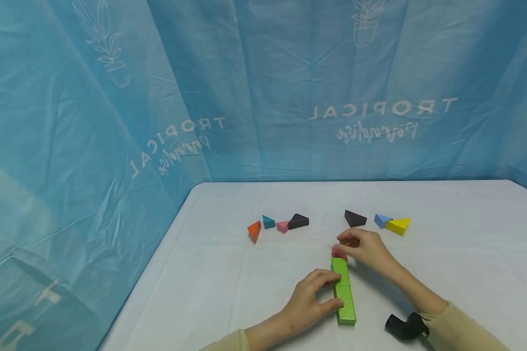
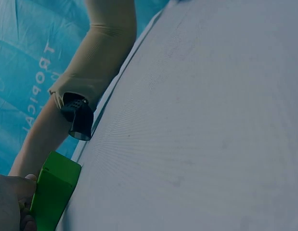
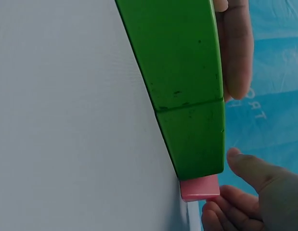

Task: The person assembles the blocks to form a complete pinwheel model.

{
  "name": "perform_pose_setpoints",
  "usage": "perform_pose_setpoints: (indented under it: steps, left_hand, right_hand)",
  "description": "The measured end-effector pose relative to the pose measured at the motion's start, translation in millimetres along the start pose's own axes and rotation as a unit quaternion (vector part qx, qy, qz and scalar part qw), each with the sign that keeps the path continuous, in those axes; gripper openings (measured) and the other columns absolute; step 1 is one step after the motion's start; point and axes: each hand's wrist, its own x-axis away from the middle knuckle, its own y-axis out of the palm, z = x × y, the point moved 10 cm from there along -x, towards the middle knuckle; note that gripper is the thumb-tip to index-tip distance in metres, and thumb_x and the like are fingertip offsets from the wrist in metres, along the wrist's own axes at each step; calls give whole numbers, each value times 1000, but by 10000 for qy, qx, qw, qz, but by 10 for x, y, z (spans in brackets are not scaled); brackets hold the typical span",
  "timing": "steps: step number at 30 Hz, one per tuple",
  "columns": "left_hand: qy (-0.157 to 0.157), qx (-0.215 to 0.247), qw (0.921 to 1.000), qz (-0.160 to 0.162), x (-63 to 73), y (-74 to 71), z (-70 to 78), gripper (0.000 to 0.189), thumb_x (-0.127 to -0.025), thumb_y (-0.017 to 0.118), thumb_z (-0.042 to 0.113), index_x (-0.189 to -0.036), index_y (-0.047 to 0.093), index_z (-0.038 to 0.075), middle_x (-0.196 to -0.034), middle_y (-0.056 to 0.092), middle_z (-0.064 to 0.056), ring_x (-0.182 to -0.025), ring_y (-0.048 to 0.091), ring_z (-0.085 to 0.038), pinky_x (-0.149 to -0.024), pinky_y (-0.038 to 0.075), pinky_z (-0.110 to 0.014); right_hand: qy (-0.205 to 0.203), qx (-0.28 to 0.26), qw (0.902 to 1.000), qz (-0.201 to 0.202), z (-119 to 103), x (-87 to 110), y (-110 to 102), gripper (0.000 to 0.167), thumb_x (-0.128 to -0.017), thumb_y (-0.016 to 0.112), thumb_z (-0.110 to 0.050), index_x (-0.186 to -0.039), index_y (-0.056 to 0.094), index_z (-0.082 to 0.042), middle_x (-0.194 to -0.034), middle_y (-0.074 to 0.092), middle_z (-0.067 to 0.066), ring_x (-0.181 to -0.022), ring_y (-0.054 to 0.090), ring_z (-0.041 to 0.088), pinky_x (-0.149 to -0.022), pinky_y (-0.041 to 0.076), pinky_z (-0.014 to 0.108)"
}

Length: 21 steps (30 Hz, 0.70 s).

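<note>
Two green rectangular blocks lie end to end in a row, the far green block (image 1: 341, 271) touching the near green block (image 1: 345, 304). At the far end of the row sits a small pink block (image 1: 337, 252), partly covered by fingers. My left hand (image 1: 306, 302) is at the row's left side, its thumb and fingertips spread apart and touching the green blocks. My right hand (image 1: 371, 249) reaches over the pink block from the right. In the right wrist view its thumb is apart from the pink block (image 3: 200, 188), with the other fingertips right beside it.
Farther back on the white table (image 1: 202, 273) lie an orange block (image 1: 254, 232), a teal block (image 1: 268, 222), another pink block (image 1: 283, 226), two black blocks, a blue block (image 1: 382, 221) and a yellow block (image 1: 397, 226). Blue printed curtains (image 1: 272, 87) hang behind and at the left.
</note>
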Motion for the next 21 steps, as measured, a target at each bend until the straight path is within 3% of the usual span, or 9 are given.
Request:
perform_pose_setpoints:
  steps: [9,15,21]
  left_hand:
    - [46,-34,10000,-10,2,8,3,44,-86,70,20,-124,55,4,-119,55,-1,-109,52,-5,-91,43,-18]
    - [88,-109,9999,10,4,7,6,44,-86,71,21,-124,56,5,-120,55,-1,-111,52,-6,-92,43,-18]
    - [81,-108,9999,12,12,4,3,44,-86,71,21,-125,56,5,-120,55,-1,-112,52,-6,-93,43,-19]
  right_hand:
    - [295,312,9989,-210,0,-47,123,31,-76,80,-30,-90,67,-6,-70,56,-7,-66,52,11,-56,45,22]
    - [166,362,9990,-187,-23,-68,141,18,-80,76,-19,-86,66,-6,-71,57,-6,-67,54,10,-58,47,22]
    - [146,196,9993,-274,-28,-66,168,15,-82,75,-18,-89,67,-7,-75,59,-6,-70,56,11,-63,49,21]
